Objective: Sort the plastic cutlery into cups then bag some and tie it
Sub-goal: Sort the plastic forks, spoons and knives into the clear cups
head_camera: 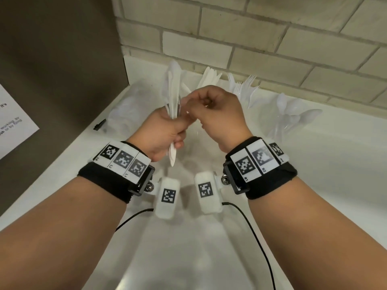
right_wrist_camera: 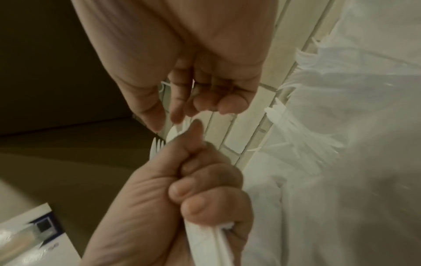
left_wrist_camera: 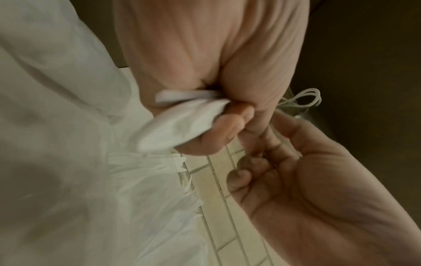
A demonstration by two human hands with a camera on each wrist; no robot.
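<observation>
My left hand (head_camera: 167, 130) grips a bundle of white plastic cutlery (head_camera: 173, 97) upright in its fist; the handles stick out below (left_wrist_camera: 180, 122). A fork's tines (right_wrist_camera: 157, 145) and a spoon bowl (right_wrist_camera: 180, 129) show above the fist. My right hand (head_camera: 215, 109) is curled close beside it, with thumb and forefinger pinching the spoon at the bundle's top (right_wrist_camera: 189, 117). Against the wall stand clear cups of knives (head_camera: 209, 77), forks (head_camera: 245, 86) and spoons (head_camera: 293, 114).
The white counter (head_camera: 314, 164) ends at a brick wall (head_camera: 272, 38) behind the cups. A brown panel with a printed sheet (head_camera: 12, 122) closes the left side. Clear crumpled plastic (head_camera: 127, 107) and a small black object (head_camera: 99, 124) lie at the left.
</observation>
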